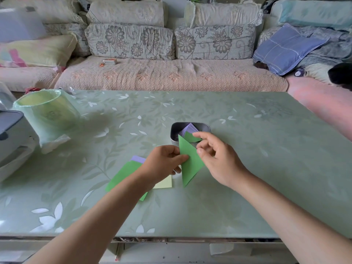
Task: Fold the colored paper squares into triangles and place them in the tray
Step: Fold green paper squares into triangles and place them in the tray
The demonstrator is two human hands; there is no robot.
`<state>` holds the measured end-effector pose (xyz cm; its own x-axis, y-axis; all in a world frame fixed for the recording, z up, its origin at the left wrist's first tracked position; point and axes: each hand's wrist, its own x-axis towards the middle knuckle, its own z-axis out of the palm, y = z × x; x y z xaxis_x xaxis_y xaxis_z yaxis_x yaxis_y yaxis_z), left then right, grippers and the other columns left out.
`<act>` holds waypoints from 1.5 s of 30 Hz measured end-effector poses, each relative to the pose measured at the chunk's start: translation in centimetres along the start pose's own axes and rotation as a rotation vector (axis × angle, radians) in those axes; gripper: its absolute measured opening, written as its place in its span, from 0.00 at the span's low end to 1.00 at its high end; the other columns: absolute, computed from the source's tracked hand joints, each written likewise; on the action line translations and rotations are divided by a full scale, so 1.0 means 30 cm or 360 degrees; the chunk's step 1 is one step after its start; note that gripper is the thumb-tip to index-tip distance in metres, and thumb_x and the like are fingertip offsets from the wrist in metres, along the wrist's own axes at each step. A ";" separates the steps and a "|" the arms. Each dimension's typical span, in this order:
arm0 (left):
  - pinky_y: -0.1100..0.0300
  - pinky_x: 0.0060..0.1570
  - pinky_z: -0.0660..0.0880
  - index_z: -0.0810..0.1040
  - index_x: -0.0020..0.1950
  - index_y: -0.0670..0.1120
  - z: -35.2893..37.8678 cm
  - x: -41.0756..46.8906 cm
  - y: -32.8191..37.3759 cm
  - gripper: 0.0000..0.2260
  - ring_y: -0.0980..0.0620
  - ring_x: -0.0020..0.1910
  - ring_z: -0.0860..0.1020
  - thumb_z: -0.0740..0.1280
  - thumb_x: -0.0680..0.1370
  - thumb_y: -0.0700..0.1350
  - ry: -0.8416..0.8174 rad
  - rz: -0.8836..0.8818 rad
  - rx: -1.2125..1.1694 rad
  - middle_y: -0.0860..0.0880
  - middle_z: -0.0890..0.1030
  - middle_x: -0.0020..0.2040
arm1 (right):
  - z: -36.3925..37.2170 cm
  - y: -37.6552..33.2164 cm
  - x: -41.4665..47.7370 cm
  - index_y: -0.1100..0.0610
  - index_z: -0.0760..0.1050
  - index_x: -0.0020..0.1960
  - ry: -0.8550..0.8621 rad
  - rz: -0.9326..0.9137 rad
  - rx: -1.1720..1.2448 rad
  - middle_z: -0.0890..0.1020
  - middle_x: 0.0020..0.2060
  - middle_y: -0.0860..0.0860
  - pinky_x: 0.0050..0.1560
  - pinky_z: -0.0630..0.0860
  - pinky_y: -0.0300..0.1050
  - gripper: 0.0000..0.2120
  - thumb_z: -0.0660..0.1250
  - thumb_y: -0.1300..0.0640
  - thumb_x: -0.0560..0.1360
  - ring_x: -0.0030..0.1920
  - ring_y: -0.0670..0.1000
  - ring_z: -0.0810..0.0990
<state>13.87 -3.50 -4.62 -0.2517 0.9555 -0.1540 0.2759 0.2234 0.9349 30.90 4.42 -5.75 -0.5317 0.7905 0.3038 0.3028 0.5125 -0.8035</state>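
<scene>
Left hand (163, 162) pinches a folded green paper triangle (190, 165), hiding the grey metal tray (174, 130) partly. Right hand (219, 161), loosely curled, touches the triangle's edge; grip unclear. The left forearm covers stacked green, purple and yellow paper squares (123, 174).

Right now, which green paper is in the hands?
The green triangle, pinched by the left hand, right hand at its edge. The green square lies flat on the table; another green piece sits in the tray.
</scene>
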 end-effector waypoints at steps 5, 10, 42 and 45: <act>0.62 0.37 0.78 0.79 0.53 0.34 -0.016 0.009 -0.002 0.12 0.53 0.31 0.80 0.72 0.77 0.43 0.0142 -0.0202 -0.0261 0.47 0.82 0.37 | -0.031 0.015 -0.006 0.50 0.79 0.56 -0.0090 -0.0462 -0.0441 0.76 0.56 0.46 0.60 0.72 0.37 0.25 0.62 0.73 0.67 0.57 0.46 0.77; 0.60 0.39 0.77 0.80 0.53 0.36 -0.016 0.002 0.002 0.10 0.52 0.33 0.82 0.72 0.77 0.42 0.0095 -0.0193 -0.0252 0.50 0.85 0.37 | -0.023 0.029 -0.007 0.49 0.83 0.49 -0.0140 -0.0460 -0.0452 0.78 0.59 0.46 0.62 0.72 0.40 0.10 0.77 0.59 0.69 0.59 0.47 0.78; 0.55 0.37 0.78 0.79 0.42 0.38 0.035 -0.008 -0.002 0.12 0.46 0.37 0.85 0.72 0.78 0.46 0.0104 0.0097 -0.0234 0.42 0.83 0.35 | -0.030 -0.007 0.006 0.53 0.84 0.44 -0.0216 0.0496 0.0328 0.86 0.40 0.51 0.40 0.76 0.37 0.05 0.72 0.54 0.77 0.35 0.46 0.81; 0.52 0.41 0.80 0.81 0.48 0.42 0.033 -0.008 -0.002 0.06 0.48 0.38 0.85 0.72 0.77 0.44 0.0130 0.0150 -0.0239 0.44 0.86 0.39 | -0.032 -0.002 0.008 0.54 0.84 0.43 -0.0221 0.0482 0.0269 0.85 0.40 0.53 0.40 0.75 0.36 0.06 0.72 0.52 0.77 0.34 0.46 0.80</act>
<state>14.83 -3.56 -4.94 -0.3073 0.9506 -0.0431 0.1618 0.0968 0.9821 31.52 4.92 -5.12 -0.5440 0.8388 -0.0234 0.3340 0.1908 -0.9231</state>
